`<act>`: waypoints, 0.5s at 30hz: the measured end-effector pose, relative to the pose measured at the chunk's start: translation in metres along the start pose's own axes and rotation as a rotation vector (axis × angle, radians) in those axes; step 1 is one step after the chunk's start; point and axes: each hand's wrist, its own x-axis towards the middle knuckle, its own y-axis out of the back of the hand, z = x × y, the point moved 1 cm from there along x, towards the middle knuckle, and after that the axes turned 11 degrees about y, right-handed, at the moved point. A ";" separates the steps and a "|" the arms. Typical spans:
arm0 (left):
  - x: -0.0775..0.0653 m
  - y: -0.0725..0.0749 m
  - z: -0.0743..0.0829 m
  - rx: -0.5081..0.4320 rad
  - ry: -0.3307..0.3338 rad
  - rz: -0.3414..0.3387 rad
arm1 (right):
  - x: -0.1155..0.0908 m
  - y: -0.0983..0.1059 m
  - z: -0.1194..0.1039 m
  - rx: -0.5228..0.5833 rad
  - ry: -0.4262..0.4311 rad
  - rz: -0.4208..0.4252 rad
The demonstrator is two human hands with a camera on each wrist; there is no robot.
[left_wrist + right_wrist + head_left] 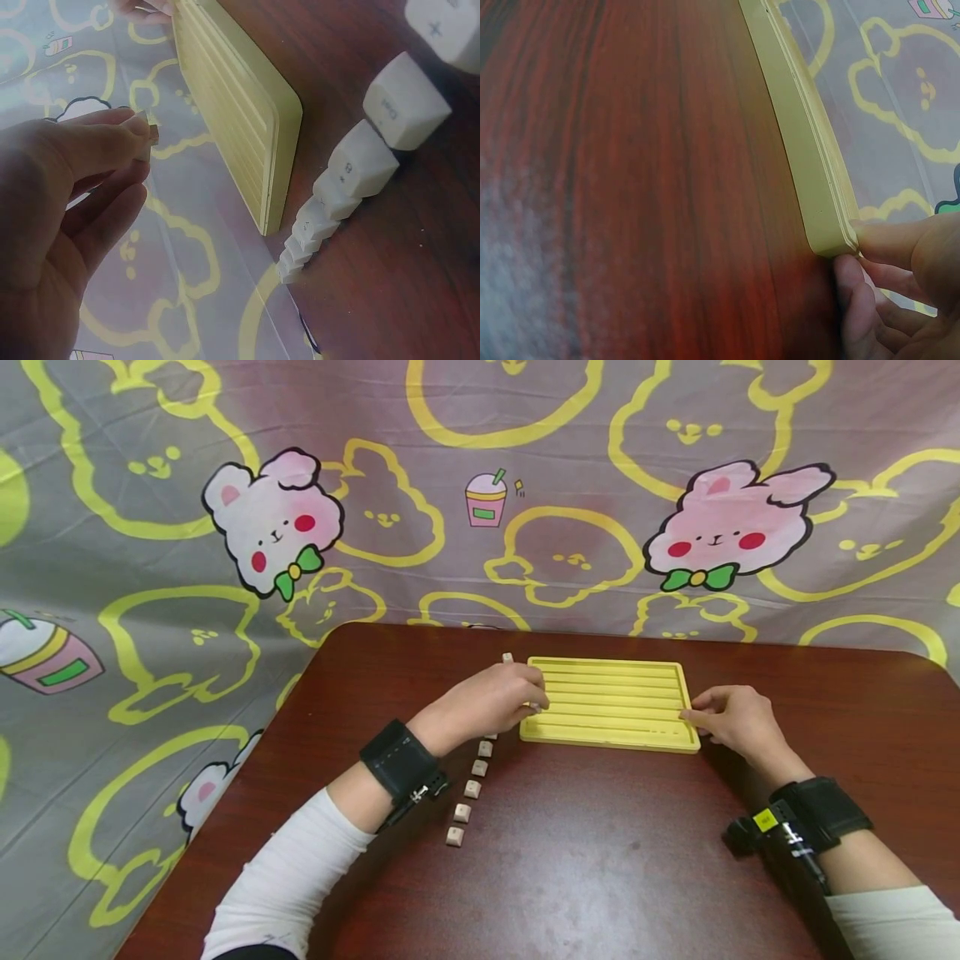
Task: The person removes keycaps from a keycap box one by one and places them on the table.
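Note:
My left hand (495, 697) pinches a small pale keycap (145, 148) between thumb and fingertips, over the left end of a yellow ridged tray (600, 702). The fingers hide most of that keycap. At the tray's right end, my right hand (738, 722) grips the rim near the front corner, the thumb on the upper edge and the other fingers against the outside. More white keycaps (472, 789) stand in a line on the table, left of the tray; legends show on several of them in the left wrist view. The left hand covers part of this line in the head view.
The brown wooden table (570, 843) carries the tray and the keycaps. A grey curtain (450, 585) with yellow outlines and cartoon bunnies hangs behind it and along the left side. Each wrist wears a black strap (401, 764) with a small camera.

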 end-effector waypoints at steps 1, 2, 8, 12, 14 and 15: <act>-0.002 0.000 0.000 -0.006 0.001 -0.002 | 0.000 0.000 0.000 0.001 0.000 0.002; -0.003 0.000 0.000 -0.014 0.002 -0.005 | 0.000 0.000 0.000 0.002 0.000 0.003; -0.011 0.000 0.001 -0.010 -0.030 0.011 | 0.000 -0.001 0.000 0.002 0.000 0.006; -0.016 0.003 0.003 -0.007 -0.034 0.017 | 0.000 0.000 0.001 0.009 0.003 0.002; -0.018 0.005 0.004 -0.015 -0.031 0.015 | 0.000 0.000 0.001 0.015 0.002 -0.003; -0.018 0.005 0.005 -0.019 -0.032 0.015 | 0.000 0.001 0.001 0.018 0.003 -0.004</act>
